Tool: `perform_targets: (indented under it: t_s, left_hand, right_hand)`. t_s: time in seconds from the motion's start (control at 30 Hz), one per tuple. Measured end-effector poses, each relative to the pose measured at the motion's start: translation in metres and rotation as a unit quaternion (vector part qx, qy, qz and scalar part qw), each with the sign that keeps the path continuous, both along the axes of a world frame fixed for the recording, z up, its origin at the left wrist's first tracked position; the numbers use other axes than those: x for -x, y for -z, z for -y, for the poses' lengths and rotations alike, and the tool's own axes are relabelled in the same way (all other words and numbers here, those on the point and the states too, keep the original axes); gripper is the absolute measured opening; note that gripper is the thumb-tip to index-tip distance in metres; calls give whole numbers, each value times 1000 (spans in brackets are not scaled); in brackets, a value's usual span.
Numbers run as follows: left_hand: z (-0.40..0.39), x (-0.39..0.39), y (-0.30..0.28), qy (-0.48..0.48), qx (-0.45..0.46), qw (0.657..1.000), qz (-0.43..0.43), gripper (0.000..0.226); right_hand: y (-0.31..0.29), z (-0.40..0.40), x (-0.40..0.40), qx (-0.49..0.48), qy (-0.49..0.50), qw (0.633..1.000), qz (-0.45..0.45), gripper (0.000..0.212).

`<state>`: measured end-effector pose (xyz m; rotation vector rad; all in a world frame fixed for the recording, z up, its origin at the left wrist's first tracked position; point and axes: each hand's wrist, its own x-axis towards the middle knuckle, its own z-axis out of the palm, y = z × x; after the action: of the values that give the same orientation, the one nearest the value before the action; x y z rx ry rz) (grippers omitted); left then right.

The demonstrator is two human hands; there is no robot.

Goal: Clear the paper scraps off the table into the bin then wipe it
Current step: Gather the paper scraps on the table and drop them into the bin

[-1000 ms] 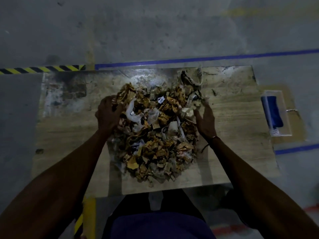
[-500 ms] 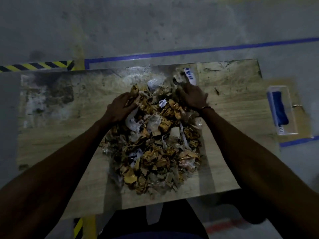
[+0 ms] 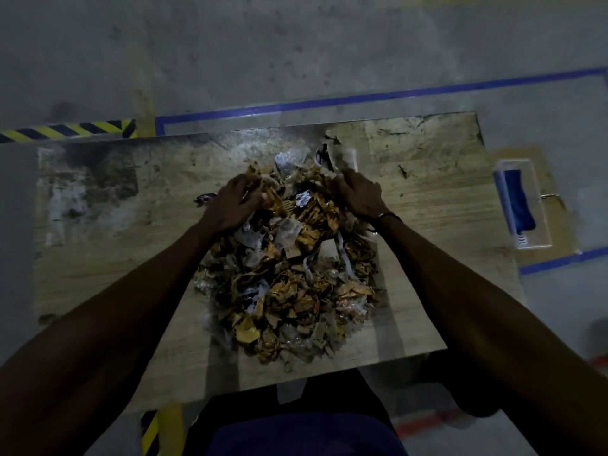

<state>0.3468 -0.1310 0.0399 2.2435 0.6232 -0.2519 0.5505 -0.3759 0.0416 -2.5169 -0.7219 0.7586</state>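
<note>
A big heap of crumpled paper scraps (image 3: 289, 278), brown, gold and white, covers the middle of a worn wooden table (image 3: 434, 199). My left hand (image 3: 235, 202) rests palm down on the heap's far left side, fingers curled into the scraps. My right hand (image 3: 360, 195) lies on the far right side, fingers closed over scraps. A few loose scraps (image 3: 329, 153) lie just beyond my right hand. No bin shows in the frame.
A clear box holding a blue cloth (image 3: 518, 202) sits off the table's right end. Blue floor tape (image 3: 362, 98) and a yellow-black hazard strip (image 3: 69, 130) run behind the table. The table's left part is stained.
Both hands have moved from the sides of the heap up to its far end and curled into the scraps. The camera has shifted closer.
</note>
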Motion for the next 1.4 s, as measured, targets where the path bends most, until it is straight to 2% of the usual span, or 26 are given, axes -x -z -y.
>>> perform_targets:
  t_s: [0.1, 0.17, 0.27, 0.37, 0.43, 0.53, 0.6, 0.67, 0.73, 0.83, 0.97, 1.17, 1.27, 1.4]
  left_hand:
    - [5, 5, -5, -4, -23, 999, 40, 59]
    - [1, 13, -7, -46, -32, 997, 50, 66]
    - [-11, 28, -8, -82, -67, 993, 49, 70]
    - [-15, 33, -6, -86, -90, 991, 49, 77]
    - [-13, 26, -4, -100, -75, 992, 36, 78]
    - [-3, 12, -1, -97, -3, 995, 19, 82]
    - [7, 9, -2, -58, -4, 998, 14, 86]
    - [15, 11, -4, -45, -19, 998, 34, 74]
    - [18, 17, -11, -72, -34, 994, 73, 63]
    - [21, 37, -18, -158, -40, 977, 134, 57]
    - [41, 80, -20, -273, -53, 944, 176, 47]
    - [88, 158, 3, -408, -32, 895, 178, 41]
    - [112, 186, 10, -420, -30, 890, 177, 39]
    - [145, 201, 9, -422, -51, 884, 195, 41]
  right_hand:
    - [-10, 2, 11, -47, -38, 998, 15, 85]
    - [-15, 13, 11, -100, -18, 994, 38, 77]
    - [-17, 29, 3, -129, 18, 989, 68, 64]
    - [-17, 34, -8, -129, 72, 988, 43, 57]
    - [-15, 26, -17, -112, 85, 990, 10, 60]
    - [-2, 13, -23, -57, -21, 998, -17, 67]
    - [2, 8, -14, -24, -84, 995, -53, 80]
    - [0, 12, -2, -55, -65, 994, -64, 80]
    - [-2, 25, 5, -113, -37, 993, -11, 70]
    - [-7, 58, 9, -175, 44, 982, 46, 57]
    - [1, 102, 31, -221, 139, 964, 42, 54]
    - [20, 139, 74, -260, 216, 940, 51, 43]
    - [24, 151, 103, -262, 299, 916, 54, 40]
    - [28, 163, 145, -272, 322, 906, 40, 43]
